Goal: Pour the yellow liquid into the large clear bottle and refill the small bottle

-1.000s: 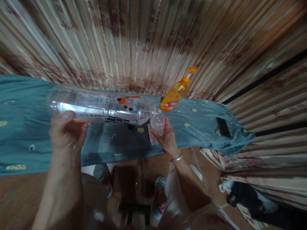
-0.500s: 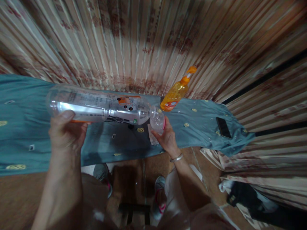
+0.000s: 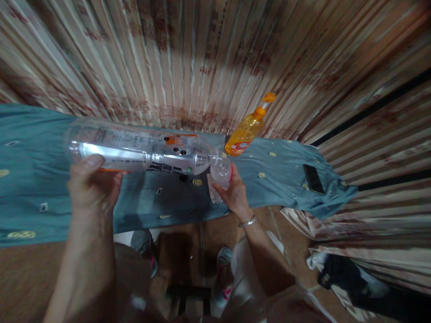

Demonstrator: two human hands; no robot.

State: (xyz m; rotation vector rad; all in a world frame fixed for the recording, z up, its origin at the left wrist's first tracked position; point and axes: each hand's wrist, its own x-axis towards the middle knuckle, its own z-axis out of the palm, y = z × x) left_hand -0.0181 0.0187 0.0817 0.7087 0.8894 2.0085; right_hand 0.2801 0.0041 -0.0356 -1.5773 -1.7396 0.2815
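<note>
My left hand [image 3: 94, 181] is closed around the base end of a large clear plastic bottle [image 3: 141, 150] with orange and black print. The bottle lies nearly level above the cloth, its neck pointing right. At its mouth is a small clear container [image 3: 220, 172] with a pink base or rim, gripped by my right hand [image 3: 235, 190]. The two mouths meet or overlap; whether liquid passes between them I cannot make out. Below the small container, a folded pale cloth or tissue [image 3: 214, 194] rests on the teal cloth [image 3: 182, 202].
Behind the bottle stands an orange pump bottle [image 3: 245, 134] of yellow-orange liquid, close to the pleated curtain [image 3: 188, 67]. A black phone [image 3: 313, 178] lies at the right end of the teal cloth. Dark fabric [image 3: 346, 273] is heaped on the floor at lower right.
Almost nothing differs. The large bottle and my left hand have shifted very slightly left; both hands keep their hold.
</note>
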